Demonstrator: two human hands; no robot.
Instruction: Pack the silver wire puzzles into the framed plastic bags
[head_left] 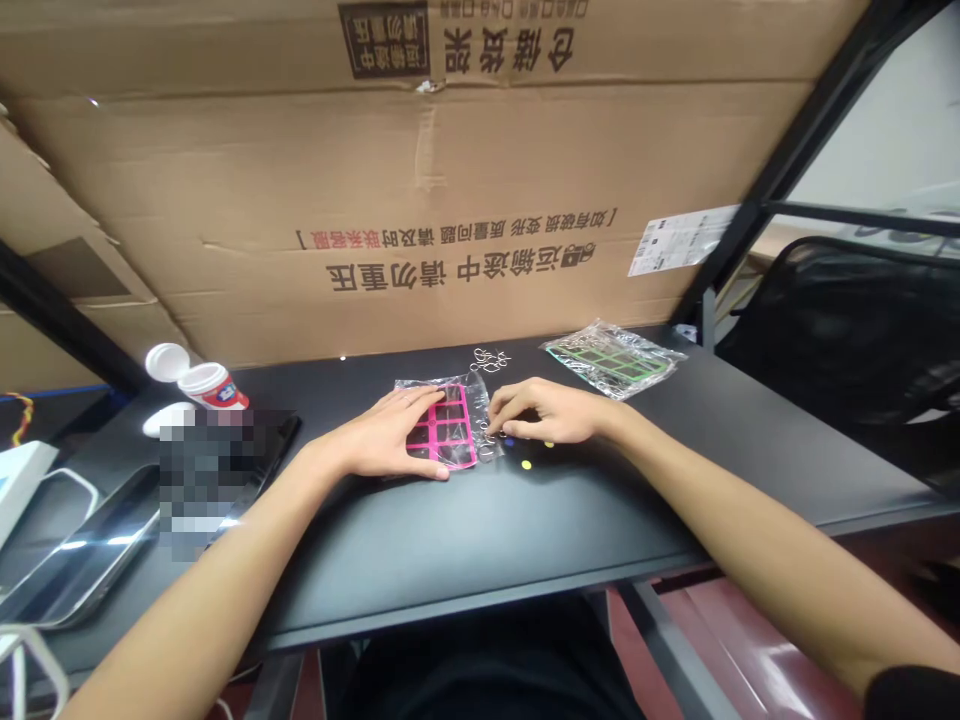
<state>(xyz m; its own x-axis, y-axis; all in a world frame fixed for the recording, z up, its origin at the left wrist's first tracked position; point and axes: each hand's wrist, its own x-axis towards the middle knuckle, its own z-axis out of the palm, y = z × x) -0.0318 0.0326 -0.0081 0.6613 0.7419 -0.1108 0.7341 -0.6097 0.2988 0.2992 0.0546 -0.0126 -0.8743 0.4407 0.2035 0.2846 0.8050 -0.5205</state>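
My left hand (382, 433) lies flat with fingers spread over a clear plastic bag (486, 400) that holds a pink-framed grid (452, 432) with dark cells. At the bag's right edge, my right hand (546, 412) is curled with its fingertips together; what they pinch is too small to make out. Thin wire loops show just below those fingertips. Beside the right hand, small yellow discs (526, 465) and a blue disc (510, 442) lie on the black table (450, 540).
Several wire loops (491, 359) lie behind the bag. A second bag with a green-framed grid (611, 360) sits at the back right. On the left are an open white-and-red tub (217, 388), a phone-like device (79, 545) and a blurred dark object. Cardboard (450, 170) stands along the back.
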